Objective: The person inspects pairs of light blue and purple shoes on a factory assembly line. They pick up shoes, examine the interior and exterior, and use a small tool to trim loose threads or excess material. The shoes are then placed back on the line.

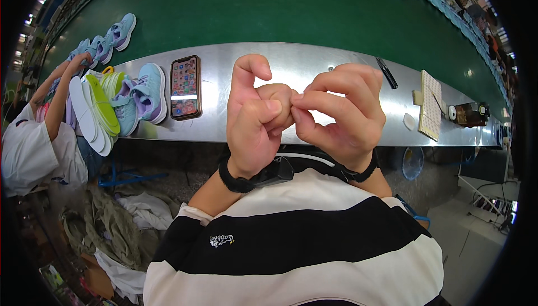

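I see a person in a black and white striped top, with both bare hands up over a shiny silver metal table. The left hand is curled, its pointing finger bent up and its thumb laid over the other fingers. The right hand touches it, with thumb and pointing finger pinching right at those folded fingers. I cannot tell if either hand has something tiny in it.

On the table, a bit left of the left hand, lies a flat phone with a lit screen. Past it are light blue and purple shoes, next to long, flat white and lime-green insoles. Near the right hand lies a thin black pen. Farther right are a cream paper pad and a dark brown bottle. Behind the table is a wide, flat green surface. At the far left, another person in a white shirt has a hand by more blue shoes.
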Tool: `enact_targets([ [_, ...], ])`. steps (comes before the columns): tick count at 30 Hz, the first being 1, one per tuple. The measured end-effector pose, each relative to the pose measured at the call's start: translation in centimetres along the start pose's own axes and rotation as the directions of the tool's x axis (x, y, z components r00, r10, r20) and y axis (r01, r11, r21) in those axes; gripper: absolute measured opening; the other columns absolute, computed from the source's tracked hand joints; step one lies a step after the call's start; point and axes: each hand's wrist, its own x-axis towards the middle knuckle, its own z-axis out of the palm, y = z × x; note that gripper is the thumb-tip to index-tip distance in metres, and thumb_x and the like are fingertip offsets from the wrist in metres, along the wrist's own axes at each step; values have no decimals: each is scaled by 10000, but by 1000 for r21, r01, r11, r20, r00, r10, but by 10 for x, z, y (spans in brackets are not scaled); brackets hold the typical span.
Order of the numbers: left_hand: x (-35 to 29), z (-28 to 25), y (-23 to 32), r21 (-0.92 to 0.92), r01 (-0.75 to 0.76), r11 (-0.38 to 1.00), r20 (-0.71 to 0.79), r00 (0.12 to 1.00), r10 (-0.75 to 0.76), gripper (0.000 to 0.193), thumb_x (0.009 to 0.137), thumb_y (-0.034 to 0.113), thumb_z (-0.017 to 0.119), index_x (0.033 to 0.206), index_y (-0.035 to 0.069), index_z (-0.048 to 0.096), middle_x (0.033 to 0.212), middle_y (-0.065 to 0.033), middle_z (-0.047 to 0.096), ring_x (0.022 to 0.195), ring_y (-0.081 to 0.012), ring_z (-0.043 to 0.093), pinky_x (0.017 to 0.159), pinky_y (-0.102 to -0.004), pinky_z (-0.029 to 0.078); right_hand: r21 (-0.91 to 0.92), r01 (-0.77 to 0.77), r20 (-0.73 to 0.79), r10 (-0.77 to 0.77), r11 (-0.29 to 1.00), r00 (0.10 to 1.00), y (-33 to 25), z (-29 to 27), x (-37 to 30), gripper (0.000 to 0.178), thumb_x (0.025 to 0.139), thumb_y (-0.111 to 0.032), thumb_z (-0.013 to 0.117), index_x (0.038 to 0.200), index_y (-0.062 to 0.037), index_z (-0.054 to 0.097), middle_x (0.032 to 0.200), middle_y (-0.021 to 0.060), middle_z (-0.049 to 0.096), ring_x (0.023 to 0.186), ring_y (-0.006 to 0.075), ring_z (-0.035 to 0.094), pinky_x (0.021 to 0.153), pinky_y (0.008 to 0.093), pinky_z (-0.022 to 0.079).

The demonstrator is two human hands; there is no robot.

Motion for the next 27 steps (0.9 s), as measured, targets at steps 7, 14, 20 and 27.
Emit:
enact_targets([
  [7, -4, 6, 5, 166, -18, 986, -40, 999, 25, 326, 809, 59, 445, 1112, 96, 329, 542, 39, 342, 491, -60, 272, 489, -241, 239, -83, 74, 24, -72, 994, 997, -1, -4, 4, 258, 508, -152, 748, 751, -168, 663, 795, -67, 614, 734, 157, 553, 720, 320, 300],
  [14, -7, 14, 12, 439, -49, 897, -48, 996, 78, 300, 851, 17, 413, 1141, 43, 343, 568, 34, 393, 535, -39, 303, 518, -231, 259, -214, 147, 104, -126, 966, 986, -8, -9, 6, 262, 504, -110, 719, 754, -164, 666, 811, -64, 615, 748, 166, 553, 741, 326, 308],
  [20, -4, 11, 14, 401, 51, 915, -71, 997, -24, 286, 851, 25, 416, 1130, 39, 359, 570, 41, 390, 528, -42, 297, 516, -230, 260, -119, 96, 108, -83, 988, 991, -5, -4, 3, 293, 465, -39, 695, 737, -137, 650, 802, -31, 605, 736, 187, 554, 720, 321, 332],
  [27, 5, -4, 4, -55, 221, 974, 19, 975, -221, 287, 830, 74, 400, 1114, 93, 364, 554, 47, 325, 498, -64, 252, 489, -232, 237, 134, -87, 43, 82, 987, 996, 3, 4, -3, 282, 498, -82, 745, 747, -153, 632, 805, -43, 589, 727, 155, 535, 692, 312, 310],
])
